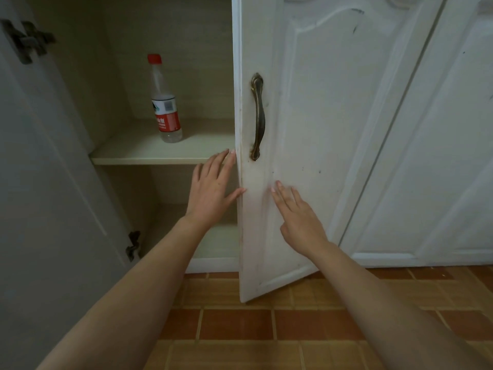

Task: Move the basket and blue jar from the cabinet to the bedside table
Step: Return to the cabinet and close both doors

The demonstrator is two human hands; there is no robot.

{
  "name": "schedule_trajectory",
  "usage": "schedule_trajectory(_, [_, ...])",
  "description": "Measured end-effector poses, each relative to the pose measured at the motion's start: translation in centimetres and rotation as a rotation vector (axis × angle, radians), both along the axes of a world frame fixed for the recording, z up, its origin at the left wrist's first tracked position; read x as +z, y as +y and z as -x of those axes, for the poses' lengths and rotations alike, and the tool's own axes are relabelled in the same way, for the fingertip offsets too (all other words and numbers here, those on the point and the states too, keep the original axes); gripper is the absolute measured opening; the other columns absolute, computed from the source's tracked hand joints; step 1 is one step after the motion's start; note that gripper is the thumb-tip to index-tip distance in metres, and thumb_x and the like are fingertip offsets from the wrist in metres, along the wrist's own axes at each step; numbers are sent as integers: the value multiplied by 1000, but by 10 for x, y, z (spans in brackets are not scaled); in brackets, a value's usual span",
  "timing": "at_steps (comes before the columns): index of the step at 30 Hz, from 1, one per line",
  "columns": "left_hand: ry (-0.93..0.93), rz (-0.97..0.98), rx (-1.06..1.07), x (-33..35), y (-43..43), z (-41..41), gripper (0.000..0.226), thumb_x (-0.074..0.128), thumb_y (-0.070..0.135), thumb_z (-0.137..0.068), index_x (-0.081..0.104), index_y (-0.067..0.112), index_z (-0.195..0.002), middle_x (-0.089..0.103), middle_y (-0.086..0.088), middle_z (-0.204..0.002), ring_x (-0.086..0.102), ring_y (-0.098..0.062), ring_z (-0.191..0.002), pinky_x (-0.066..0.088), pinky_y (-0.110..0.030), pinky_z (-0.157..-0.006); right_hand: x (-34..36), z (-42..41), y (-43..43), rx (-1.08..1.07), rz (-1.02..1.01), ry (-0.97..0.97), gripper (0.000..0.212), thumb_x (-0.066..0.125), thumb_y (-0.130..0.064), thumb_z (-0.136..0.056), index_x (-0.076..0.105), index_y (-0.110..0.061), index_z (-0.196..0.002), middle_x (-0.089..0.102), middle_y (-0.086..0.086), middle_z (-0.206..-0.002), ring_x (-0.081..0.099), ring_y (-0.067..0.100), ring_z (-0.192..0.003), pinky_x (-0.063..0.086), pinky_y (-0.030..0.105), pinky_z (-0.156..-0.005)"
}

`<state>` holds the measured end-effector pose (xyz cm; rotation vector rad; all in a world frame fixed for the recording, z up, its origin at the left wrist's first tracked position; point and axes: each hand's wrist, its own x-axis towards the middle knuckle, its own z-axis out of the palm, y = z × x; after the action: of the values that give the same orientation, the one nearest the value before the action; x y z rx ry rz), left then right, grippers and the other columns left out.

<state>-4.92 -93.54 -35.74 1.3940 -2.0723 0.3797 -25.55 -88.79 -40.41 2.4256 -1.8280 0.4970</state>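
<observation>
Open cabinet (160, 158), hands (210, 193) (301, 225) at door (320, 116).

Open way into the cabinet (170, 36) at centre left of the frame, between the left door (40, 182) and the half-open right door (306, 129). On the shelf (128, 153), only an upright bottle (166, 102) in the way, with room either side. Narrows at the right, where that door's edge crosses the shelf. Gapes below too, into the lower compartment (170, 182).
</observation>
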Motion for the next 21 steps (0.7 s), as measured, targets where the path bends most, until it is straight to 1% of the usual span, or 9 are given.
schedule_trajectory(3, [-4,-15,18,0,-7,-2,81,53,52,-84,13,19,-146,27,-8,-150,22,-25,-137,15,-47,-112,1,-3,-6,-7,-6,10,85,41,0,-83,-12,-24,-145,-15,-4,-156,-8,25,-144,15,40,-117])
schedule_trajectory(7, [11,-40,29,1,-13,-2,80,50,52,-85,9,21,-146,26,-10,-150,20,-25,-138,15,-47,-113,4,-5,-10,-10,-2,13,83,41,0,-84,-9,-23,-146,-13,-4,-156,-8,24,-144,14,40,-117])
schedule_trajectory(11, [44,-55,35,0,-12,-1,81,52,51,-85,8,24,-146,25,-11,-150,20,-25,-138,14,-45,-112,7,-6,-9,3,4,-3,82,42,0,-84,-5,-22,-146,-8,-1,-157,-6,23,-144,13,38,-117])
schedule_trajectory(17, [66,-44,22,1,2,-2,79,55,49,-84,12,23,-146,28,-12,-148,23,-26,-136,14,-42,-111,10,-8,4,-4,18,-21,78,42,-1,-85,0,-22,-147,-1,4,-157,-1,23,-144,11,36,-116])
schedule_trajectory(21, [34,-35,56,4,23,-15,75,54,48,-86,16,22,-145,28,-12,-148,24,-26,-136,16,-44,-111,18,-12,18,4,27,-52,68,42,-9,-90,6,-20,-147,5,6,-157,6,24,-144,12,37,-116])
